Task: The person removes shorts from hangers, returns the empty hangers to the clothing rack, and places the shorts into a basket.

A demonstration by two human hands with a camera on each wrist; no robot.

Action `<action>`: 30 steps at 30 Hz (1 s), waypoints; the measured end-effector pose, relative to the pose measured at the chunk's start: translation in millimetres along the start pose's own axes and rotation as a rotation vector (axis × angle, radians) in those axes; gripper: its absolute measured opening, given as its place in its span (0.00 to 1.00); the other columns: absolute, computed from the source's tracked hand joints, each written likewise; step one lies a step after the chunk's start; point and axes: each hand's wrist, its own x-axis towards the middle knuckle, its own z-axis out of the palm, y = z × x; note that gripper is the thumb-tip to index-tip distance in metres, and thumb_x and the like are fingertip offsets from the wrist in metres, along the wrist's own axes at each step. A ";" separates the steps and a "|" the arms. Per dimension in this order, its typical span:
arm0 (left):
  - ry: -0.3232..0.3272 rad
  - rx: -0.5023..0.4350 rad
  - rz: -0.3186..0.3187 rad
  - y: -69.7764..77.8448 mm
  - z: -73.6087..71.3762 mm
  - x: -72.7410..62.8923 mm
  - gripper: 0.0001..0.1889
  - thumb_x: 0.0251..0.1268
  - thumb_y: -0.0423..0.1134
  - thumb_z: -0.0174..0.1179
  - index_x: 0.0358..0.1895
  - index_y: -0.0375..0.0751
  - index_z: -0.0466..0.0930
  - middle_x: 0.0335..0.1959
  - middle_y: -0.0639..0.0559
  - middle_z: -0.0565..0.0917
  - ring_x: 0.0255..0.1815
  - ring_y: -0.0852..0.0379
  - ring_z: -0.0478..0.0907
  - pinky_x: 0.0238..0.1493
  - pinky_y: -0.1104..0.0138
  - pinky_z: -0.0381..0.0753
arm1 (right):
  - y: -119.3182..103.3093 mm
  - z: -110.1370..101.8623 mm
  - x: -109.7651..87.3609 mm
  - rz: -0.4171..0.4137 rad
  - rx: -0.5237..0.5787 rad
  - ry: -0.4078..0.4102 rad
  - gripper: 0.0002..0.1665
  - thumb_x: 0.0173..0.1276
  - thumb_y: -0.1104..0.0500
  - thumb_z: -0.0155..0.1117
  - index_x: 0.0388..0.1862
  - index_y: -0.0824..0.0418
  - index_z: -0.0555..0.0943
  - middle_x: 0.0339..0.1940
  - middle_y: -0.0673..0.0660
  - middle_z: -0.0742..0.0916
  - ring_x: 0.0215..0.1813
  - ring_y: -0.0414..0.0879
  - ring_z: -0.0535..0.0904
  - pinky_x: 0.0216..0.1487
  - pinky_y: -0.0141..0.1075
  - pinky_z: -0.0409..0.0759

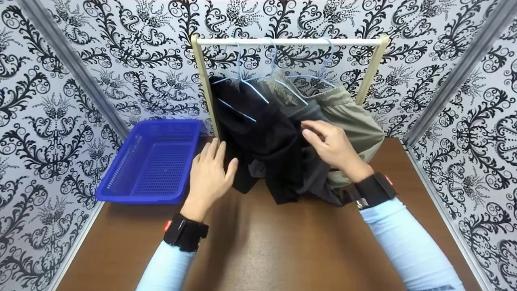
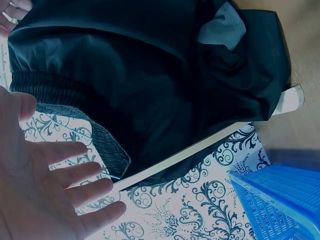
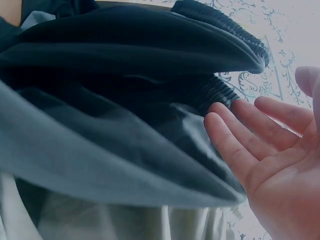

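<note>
Black shorts (image 1: pixel 262 137), dark grey shorts (image 1: pixel 319 178) and olive shorts (image 1: pixel 357 125) hang side by side on light blue wire hangers (image 1: pixel 254 91). My left hand (image 1: pixel 210 173) is at the left of the black shorts, its fingers extended and holding nothing. The left wrist view shows that palm turned toward the elastic waistband (image 2: pixel 65 95) of the black shorts. My right hand (image 1: pixel 333 147) is over the grey shorts, fingers slightly bent. In the right wrist view its fingertips (image 3: pixel 214 116) are right at the dark cloth beside a gathered waistband, with nothing gripped.
A small wooden rack with a white rail (image 1: pixel 299 41) carries the hangers. Left of it, a blue perforated plastic basket (image 1: pixel 141 199) sits on the brown table (image 1: pixel 262 242). Black-and-white patterned panels (image 1: pixel 56 101) enclose the back and both sides.
</note>
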 end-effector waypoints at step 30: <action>0.018 -0.033 -0.041 -0.7 13.1 11.0 0.31 0.76 0.52 0.53 0.70 0.30 0.74 0.71 0.32 0.74 0.71 0.34 0.71 0.66 0.40 0.71 | -13.9 43.0 39.9 0.199 0.047 -0.047 0.25 0.79 0.53 0.58 0.65 0.70 0.80 0.64 0.66 0.84 0.68 0.60 0.79 0.71 0.50 0.72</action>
